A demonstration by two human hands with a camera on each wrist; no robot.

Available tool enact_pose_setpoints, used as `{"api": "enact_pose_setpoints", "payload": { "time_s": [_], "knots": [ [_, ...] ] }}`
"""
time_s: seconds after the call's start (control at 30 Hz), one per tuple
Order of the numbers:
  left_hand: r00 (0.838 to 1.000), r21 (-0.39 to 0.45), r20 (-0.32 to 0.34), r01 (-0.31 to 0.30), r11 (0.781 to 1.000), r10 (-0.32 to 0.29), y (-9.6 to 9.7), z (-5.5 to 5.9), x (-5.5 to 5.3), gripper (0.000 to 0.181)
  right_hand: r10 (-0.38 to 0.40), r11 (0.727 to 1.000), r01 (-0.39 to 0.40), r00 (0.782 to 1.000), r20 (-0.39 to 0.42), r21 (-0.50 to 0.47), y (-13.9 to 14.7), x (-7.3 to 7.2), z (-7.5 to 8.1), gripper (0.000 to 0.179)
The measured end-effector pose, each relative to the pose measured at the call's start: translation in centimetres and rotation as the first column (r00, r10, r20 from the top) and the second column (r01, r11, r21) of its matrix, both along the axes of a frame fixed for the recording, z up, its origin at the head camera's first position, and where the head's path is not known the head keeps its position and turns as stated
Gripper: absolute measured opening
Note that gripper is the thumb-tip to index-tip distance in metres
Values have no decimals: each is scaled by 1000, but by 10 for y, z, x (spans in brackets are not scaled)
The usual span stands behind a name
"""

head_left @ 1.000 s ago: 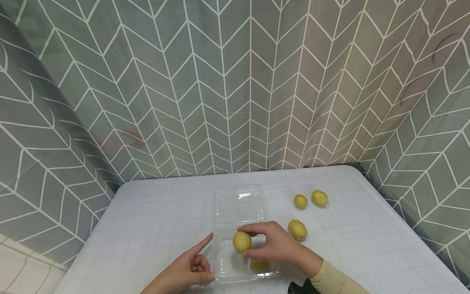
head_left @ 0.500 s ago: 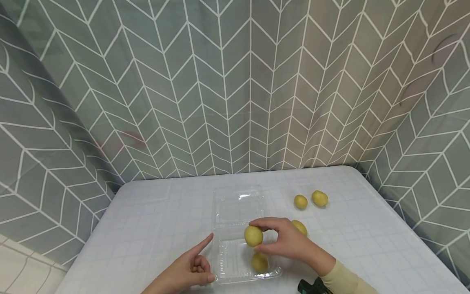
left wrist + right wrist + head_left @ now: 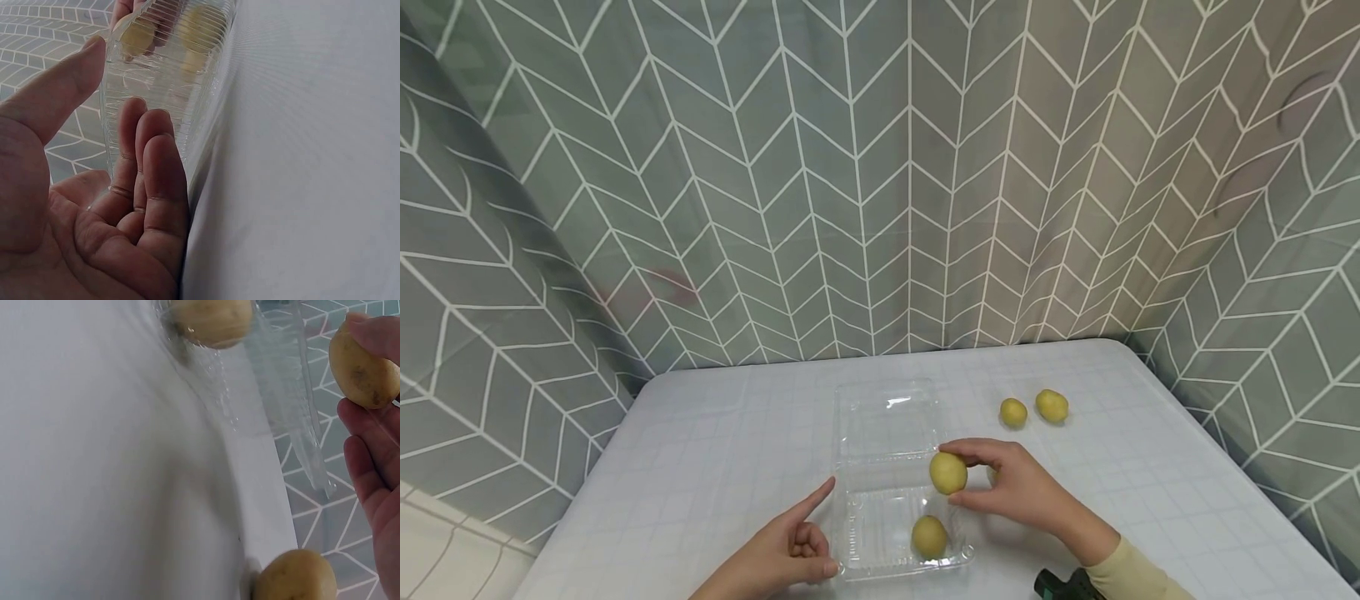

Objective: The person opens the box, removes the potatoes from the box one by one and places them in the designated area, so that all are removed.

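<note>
A clear plastic clamshell box [image 3: 887, 500] lies with its lid folded back on the table. One potato [image 3: 929, 537] sits in its lower right corner. My right hand [image 3: 1022, 487] pinches another potato [image 3: 948, 473] between thumb and fingers, above the box's right side; its brown-spotted skin shows in the right wrist view, where the held potato [image 3: 362, 369] is near the right edge. At the box's left side is my left hand [image 3: 790, 542], index finger and thumb extended along the rim, the other fingers loosely bent. In the left wrist view its fingers [image 3: 164, 169] hold nothing.
Two potatoes, one smaller [image 3: 1013, 412] and one larger [image 3: 1052, 406], lie at the back right. A further potato [image 3: 297, 578] is mostly hidden behind my right hand in the head view. White cloth covers the table [image 3: 722, 450]; patterned curtains [image 3: 880, 183] surround it.
My right hand has carried its potato rightward and slightly back, from over the middle of the box to its right side, uncovering the potato inside. The left hand stays put.
</note>
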State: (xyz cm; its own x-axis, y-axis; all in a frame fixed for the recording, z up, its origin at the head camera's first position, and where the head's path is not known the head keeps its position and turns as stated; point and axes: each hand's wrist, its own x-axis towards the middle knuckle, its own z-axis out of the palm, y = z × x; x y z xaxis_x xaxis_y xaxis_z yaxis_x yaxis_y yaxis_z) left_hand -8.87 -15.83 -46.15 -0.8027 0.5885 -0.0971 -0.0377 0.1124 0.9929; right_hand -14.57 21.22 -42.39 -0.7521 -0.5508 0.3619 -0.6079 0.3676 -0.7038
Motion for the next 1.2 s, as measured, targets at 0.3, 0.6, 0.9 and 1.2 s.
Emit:
{"api": "enact_pose_setpoints", "payload": {
  "time_s": [0.3, 0.6, 0.9, 1.2],
  "knots": [
    [1000, 1, 9, -6, 1000, 6, 0, 1, 1, 95, -70, 997, 69, 997, 22, 35, 12, 2, 3, 56],
    [1000, 2, 11, -1, 1000, 0, 1, 2, 1, 95, -135, 991, 134, 989, 65, 18, 34, 4, 3, 55],
    [1000, -15, -15, 0, 1000, 0, 1, 4, 1, 96, -193, 981, 194, 981, 35, -15, 55, 3, -1, 52],
    [1000, -15, -23, 0, 1000, -1, 0, 2, 1, 97, -220, 975, 220, 975, 30, -20, 68, 2, -3, 55]
  ]
}}
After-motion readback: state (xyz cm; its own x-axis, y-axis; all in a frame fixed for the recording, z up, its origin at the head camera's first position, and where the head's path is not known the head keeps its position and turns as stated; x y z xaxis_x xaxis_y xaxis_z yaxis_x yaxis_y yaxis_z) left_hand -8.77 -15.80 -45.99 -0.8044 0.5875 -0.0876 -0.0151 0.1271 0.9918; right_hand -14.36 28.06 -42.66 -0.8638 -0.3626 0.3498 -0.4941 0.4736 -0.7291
